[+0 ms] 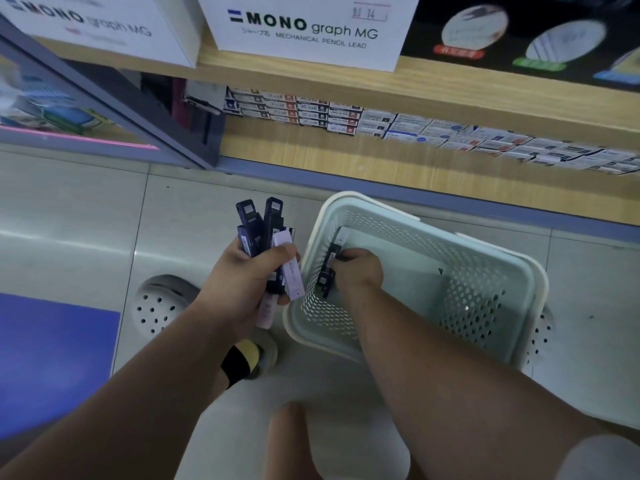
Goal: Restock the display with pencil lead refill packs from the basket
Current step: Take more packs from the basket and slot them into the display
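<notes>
The basket (478, 306) is a pale green plastic container with perforated walls and a white rim, standing on the tiled floor (86, 216) in front of the shelving. A few dark packs (328, 271) stand on edge inside it against the left inner wall. The right hand (360, 271) is lowered into the basket, with fingers curled round these dark packs.

The left hand (242, 271) is just left of the basket, outside the rim. Its fingers and thumb are wrapped round a bundle of refill packs (263, 223), which fan upward out of the fist. Most are slim, dark navy or black cases with a small white label near the upper end. Two are pale pink or white, and one projects below the hand. The label text is too small to read.

Behind the basket, the lower wooden shelf (381, 161) carries rows of small stacked cartons (311, 110), whose printing is illegible. On the shelf above is a white display box (304, 29) marked "MONO graph MG" and "MECHANICAL PENCIL LEAD". A second white box (86, 26), to its left, bears the same "MONO graph MG" mark.

A grey perforated clog (162, 306) is on the floor below the left hand.
</notes>
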Available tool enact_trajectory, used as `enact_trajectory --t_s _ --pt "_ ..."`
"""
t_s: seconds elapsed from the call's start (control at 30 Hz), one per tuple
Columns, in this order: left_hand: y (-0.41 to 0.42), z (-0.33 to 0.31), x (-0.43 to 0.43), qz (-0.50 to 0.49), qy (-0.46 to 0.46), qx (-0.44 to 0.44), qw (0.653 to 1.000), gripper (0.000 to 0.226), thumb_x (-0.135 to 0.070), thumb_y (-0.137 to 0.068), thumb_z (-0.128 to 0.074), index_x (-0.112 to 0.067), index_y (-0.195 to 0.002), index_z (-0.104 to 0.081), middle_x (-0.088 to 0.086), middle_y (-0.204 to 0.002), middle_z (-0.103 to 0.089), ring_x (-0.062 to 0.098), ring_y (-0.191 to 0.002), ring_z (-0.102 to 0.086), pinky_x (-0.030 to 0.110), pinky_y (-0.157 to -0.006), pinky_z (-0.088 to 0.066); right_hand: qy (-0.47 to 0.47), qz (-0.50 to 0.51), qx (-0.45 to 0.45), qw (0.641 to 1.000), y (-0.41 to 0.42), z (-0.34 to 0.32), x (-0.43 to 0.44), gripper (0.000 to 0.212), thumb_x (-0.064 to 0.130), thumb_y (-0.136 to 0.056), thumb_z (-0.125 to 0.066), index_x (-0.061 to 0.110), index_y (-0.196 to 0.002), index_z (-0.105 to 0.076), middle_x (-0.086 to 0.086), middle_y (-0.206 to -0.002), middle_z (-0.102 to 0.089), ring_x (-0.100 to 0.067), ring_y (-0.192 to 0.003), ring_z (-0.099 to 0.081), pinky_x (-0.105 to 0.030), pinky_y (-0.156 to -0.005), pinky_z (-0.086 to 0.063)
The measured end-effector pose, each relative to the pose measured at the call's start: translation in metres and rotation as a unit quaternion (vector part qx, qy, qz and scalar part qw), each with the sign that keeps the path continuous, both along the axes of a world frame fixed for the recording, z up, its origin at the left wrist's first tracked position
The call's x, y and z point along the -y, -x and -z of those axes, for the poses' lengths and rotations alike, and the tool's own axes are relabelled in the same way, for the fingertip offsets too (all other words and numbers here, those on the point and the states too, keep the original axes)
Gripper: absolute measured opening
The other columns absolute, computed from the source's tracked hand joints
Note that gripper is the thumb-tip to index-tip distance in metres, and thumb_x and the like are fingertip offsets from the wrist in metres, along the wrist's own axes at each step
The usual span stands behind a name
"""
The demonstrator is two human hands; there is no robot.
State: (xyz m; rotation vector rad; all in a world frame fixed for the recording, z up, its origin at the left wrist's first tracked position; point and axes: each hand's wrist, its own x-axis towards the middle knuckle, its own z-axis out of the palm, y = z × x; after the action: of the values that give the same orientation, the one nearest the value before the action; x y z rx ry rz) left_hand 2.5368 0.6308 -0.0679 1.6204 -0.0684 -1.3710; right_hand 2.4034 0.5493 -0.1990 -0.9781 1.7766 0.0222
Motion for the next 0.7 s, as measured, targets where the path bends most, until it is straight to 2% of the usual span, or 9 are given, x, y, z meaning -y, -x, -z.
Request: enact_trajectory --t_s 0.07,0.2,0.33,0.47,0.57,0.63,0.7 --pt "0.0 0.001 0.001 0.0 0.001 -0.003 1.0 0.016 -0.017 -0.086 -0.068 -0.008 -0.095 -0.059 0.009 -0.075 -0.062 0.022 -0.057 -0.057 0.031 -0.051 -0.045 0.002 0.0 0.01 1.0 -0.001 0.0 -0.001 0.02 0.019 -0.079 -0.079 0.016 -0.097 -0.073 -0.005 -0.099 -0.075 -0.023 -0.089 -0.07 -0.023 -0.074 -0.05" --pt "0.001 0.001 0.0 0.001 0.011 -0.003 1.0 0.025 -0.021 -0.081 -0.067 -0.007 -0.098 -0.057 0.009 -0.073 -0.061 0.023 -0.056 -0.055 0.031 -0.051 -0.043 0.001 -0.006 0.009 1.0 -0.005 0.0 -0.001 0.01 0.018 -0.082 -0.076 0.012 -0.089 -0.073 -0.012 -0.095 -0.075 -0.028 -0.086 -0.07 -0.034 -0.078 -0.058" --pt "0.001 0.003 0.0 -0.004 0.01 0.001 1.0 0.026 -0.021 -0.081 -0.068 -0.005 -0.099 -0.057 0.01 -0.073 -0.061 0.023 -0.055 -0.055 0.031 -0.05 -0.043 0.013 -0.024 -0.006 1.0 -0.006 -0.005 -0.001 0.01 0.02 -0.086 -0.071 0.01 -0.083 -0.071 -0.011 -0.084 -0.072 -0.027 -0.08 -0.069 -0.031 -0.074 -0.055" --pt "0.001 0.005 -0.001 -0.002 0.011 0.0 1.0 0.025 -0.02 -0.082 -0.068 -0.004 -0.099 -0.058 0.011 -0.073 -0.061 0.024 -0.055 -0.054 0.031 -0.049 -0.043 0.003 -0.015 0.003 1.0 -0.006 -0.005 -0.001 0.019 0.023 -0.081 -0.075 0.021 -0.066 -0.062 -0.006 -0.073 -0.069 -0.026 -0.072 -0.069 -0.036 -0.073 -0.06" --pt "0.0 0.005 0.0 -0.004 0.011 -0.004 1.0 0.026 -0.021 -0.081 -0.068 -0.006 -0.1 -0.058 0.01 -0.074 -0.061 0.023 -0.056 -0.055 0.031 -0.049 -0.044 -0.015 -0.025 0.006 1.0 -0.005 0.001 0.001 0.022 0.024 -0.072 -0.078 0.018 -0.057 -0.063 -0.01 -0.072 -0.073 -0.029 -0.07 -0.072 -0.047 -0.069 -0.061" --pt "0.0 0.006 0.0 -0.004 0.013 -0.006 1.0 0.024 -0.02 -0.082 -0.068 -0.006 -0.099 -0.058 0.01 -0.074 -0.061 0.022 -0.056 -0.055 0.031 -0.049 -0.044 -0.02 -0.041 0.012 0.999 -0.003 0.007 0.003 0.019 0.023 -0.07 -0.077 0.016 -0.057 -0.066 -0.011 -0.071 -0.073 -0.03 -0.07 -0.071 -0.05 -0.068 -0.061" --pt "0.0 0.006 -0.001 -0.003 0.013 -0.006 1.0 0.017 -0.017 -0.086 -0.068 -0.008 -0.097 -0.059 0.009 -0.074 -0.061 0.022 -0.057 -0.055 0.031 -0.05 -0.044 -0.026 -0.069 0.023 0.997 -0.001 0.011 0.005 0.017 0.027 -0.074 -0.074 0.012 -0.067 -0.073 -0.012 -0.074 -0.074 -0.031 -0.072 -0.071 -0.049 -0.071 -0.061"
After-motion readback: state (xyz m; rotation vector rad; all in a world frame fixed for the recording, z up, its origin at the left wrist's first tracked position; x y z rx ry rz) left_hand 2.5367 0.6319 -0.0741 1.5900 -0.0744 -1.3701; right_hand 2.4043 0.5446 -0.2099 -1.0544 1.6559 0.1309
